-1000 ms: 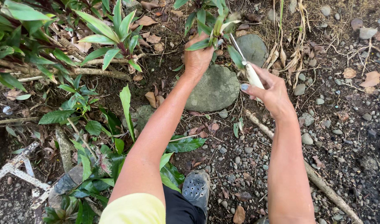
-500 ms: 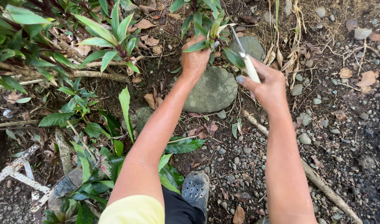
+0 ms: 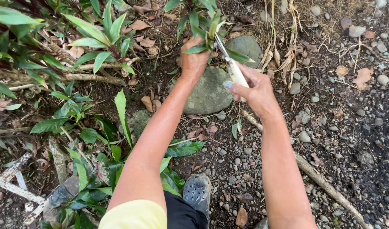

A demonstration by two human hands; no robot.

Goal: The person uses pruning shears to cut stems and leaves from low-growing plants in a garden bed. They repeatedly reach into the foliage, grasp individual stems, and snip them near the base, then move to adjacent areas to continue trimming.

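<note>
Small green plant [image 3: 203, 23] sits at top-centre of the ground, just behind a big rounded grey stone [image 3: 209, 93] w/ a second grey stone [image 3: 245, 44] close on its right. Left hand [image 3: 193, 59] is clenched round the plant's lower leaves/stem, fingers wrapped & mostly hidden by foliage. Right hand [image 3: 254, 89] grasps a knife w/ pale handle [image 3: 236, 72]; fingers closed tight on the handle, thumb w/ light-blue nail out front. Blade runs up-left from the hand & its tip goes in among the leaves just beside the left hand; can't tell if it touches the stem.

Both forearms reach up from the bottom edge, left one crossing over the big stone's left side. Yellow sleeve [image 3: 135, 214] at bottom-centre, dark grey perforated shoe [image 3: 197, 191] just right of it, on the gravel.

Left half of the ground: dense green leafy plants [image 3: 97, 34], brown dead leaves, a fallen branch [image 3: 92, 77] lying across. White-painted frame [image 3: 12, 182] at bottom-left corner. Right half: dark soil w/ scattered grey pebbles [image 3: 305, 136], dry yellowed grass stalks [image 3: 288, 38] near top edge, long thin stick [image 3: 326, 186] running diagonally toward bottom-right corner.
</note>
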